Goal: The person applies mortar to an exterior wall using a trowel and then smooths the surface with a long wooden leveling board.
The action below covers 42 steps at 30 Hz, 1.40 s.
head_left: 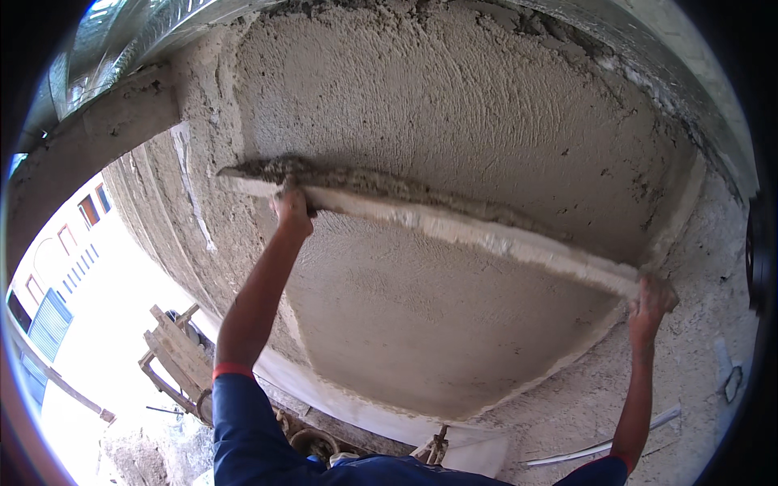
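A long pale screed board (454, 229) lies across the wet mortar on the wall (454, 105), its left end higher than its right. Fresh mortar (389, 185) is heaped along the board's upper edge, thickest near the left end. My left hand (292, 211) is closed on the board near that end; a dark trowel-like blade, smeared with mortar, shows just above it, and I cannot tell what holds it. At the far right end, my right hand (651, 304) grips the board from below. Above the board the mortar is ridged; below it the surface is smoother.
A concrete beam (97, 134) juts out at the upper left, under metal sheeting (142, 40). Lower left stands a wooden barrow-like frame (180, 352). A bucket (314, 444) sits below me by a plank, and a pale strip (604, 445) lies lower right.
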Each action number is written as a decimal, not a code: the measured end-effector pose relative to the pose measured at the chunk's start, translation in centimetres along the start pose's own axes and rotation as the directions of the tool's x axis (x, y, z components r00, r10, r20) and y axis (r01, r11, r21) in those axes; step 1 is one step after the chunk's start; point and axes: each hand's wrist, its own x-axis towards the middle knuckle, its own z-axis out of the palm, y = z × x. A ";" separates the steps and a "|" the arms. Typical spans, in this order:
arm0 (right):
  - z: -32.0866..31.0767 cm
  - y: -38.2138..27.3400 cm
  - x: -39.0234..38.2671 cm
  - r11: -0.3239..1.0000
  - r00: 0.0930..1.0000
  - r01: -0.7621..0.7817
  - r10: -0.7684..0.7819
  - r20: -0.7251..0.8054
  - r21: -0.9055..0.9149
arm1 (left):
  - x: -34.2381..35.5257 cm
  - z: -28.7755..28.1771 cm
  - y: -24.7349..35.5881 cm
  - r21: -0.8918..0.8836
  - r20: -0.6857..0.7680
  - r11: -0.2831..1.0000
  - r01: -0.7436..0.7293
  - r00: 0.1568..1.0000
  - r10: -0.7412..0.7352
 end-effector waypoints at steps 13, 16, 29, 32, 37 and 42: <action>-0.2 -5.5 -7.1 0.993 0.997 0.057 -0.051 -0.059 0.106 | -2.0 -9.9 -13.6 -0.178 0.144 0.967 -0.184 0.967 0.211; -1.0 -5.1 -7.6 0.990 0.999 0.035 -0.036 0.007 0.139 | -3.5 -13.0 -15.5 -0.201 0.106 0.964 -0.174 0.974 0.198; -8.8 -3.6 2.0 0.843 0.868 0.466 -0.495 0.049 0.267 | -12.0 -30.2 -28.6 -0.398 -0.041 0.888 0.229 0.963 -0.266; -13.9 -7.9 7.0 0.732 0.748 0.650 -0.664 -0.002 0.201 | -14.8 -30.3 -31.5 -0.445 -0.216 0.849 0.284 0.886 -0.410; -17.2 -16.5 11.0 0.470 0.484 0.869 -0.872 -0.070 0.154 | -19.5 -36.0 -36.4 -0.703 -0.258 0.680 0.210 0.815 -0.518; -19.7 -24.6 12.6 0.205 0.219 0.970 -0.970 -0.108 0.132 | -22.4 -44.6 -42.0 -0.759 -0.396 0.641 0.116 0.700 -0.595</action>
